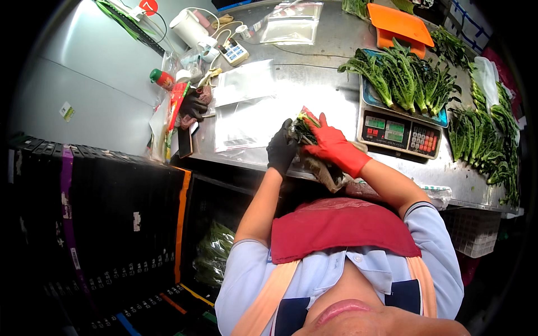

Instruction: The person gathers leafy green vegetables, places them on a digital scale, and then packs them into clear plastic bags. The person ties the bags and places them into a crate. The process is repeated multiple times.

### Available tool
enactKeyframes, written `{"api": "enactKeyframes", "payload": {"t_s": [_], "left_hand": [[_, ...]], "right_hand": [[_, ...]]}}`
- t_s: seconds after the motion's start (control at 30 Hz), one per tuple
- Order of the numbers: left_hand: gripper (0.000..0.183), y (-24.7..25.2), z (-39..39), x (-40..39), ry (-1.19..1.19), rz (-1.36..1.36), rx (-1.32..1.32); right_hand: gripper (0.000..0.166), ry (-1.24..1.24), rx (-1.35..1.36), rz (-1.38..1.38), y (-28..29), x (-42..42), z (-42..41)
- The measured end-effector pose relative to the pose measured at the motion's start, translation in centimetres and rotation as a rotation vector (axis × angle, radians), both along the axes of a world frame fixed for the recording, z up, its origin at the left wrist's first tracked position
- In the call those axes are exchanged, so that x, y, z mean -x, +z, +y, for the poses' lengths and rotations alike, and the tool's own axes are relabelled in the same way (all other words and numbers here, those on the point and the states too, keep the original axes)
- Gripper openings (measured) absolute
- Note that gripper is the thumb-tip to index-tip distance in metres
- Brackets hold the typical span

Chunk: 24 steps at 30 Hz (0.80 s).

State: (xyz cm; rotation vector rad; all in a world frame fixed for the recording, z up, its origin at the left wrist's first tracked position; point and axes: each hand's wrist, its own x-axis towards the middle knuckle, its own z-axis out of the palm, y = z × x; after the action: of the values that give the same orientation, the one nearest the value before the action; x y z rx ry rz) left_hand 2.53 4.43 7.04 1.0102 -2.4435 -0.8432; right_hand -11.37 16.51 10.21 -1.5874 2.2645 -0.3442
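Observation:
My left hand (282, 147), in a black glove, and my right hand (332, 140), in a red rubber glove, hold a bunch of leafy greens (305, 128) between them at the table's front edge. The bunch appears to be in a clear plastic bag, its end up by my right fingers. Right of my hands stands a digital scale (399, 133) with lit displays. Several heads of leafy lettuce (403, 80) lie side by side on its blue pan. Flat clear plastic bags (243, 122) lie on the metal table left of my hands.
More greens (479, 138) are piled at the right. An orange scale (399, 25) stands behind. A power strip (234, 53), white kettle (189, 27), green-capped bottle (162, 79) and phone (185, 142) are at the left. Black crates (122, 210) stand lower left, and bagged greens (215, 254) lie beside them.

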Motion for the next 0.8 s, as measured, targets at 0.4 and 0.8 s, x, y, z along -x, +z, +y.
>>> {"api": "enactKeyframes", "payload": {"t_s": [0.4,0.8], "left_hand": [[0.038,0.4,2.4,-0.8,-0.328,0.159,0.713],[0.056,5.6,-0.5,4.1,-0.237,-0.489,0.669]], "right_hand": [[0.064,-0.012,-0.066,-0.091,0.0,0.3,1.1],[0.051,-0.306,0.320,-0.451,-4.1,-2.1,-1.0]]}}
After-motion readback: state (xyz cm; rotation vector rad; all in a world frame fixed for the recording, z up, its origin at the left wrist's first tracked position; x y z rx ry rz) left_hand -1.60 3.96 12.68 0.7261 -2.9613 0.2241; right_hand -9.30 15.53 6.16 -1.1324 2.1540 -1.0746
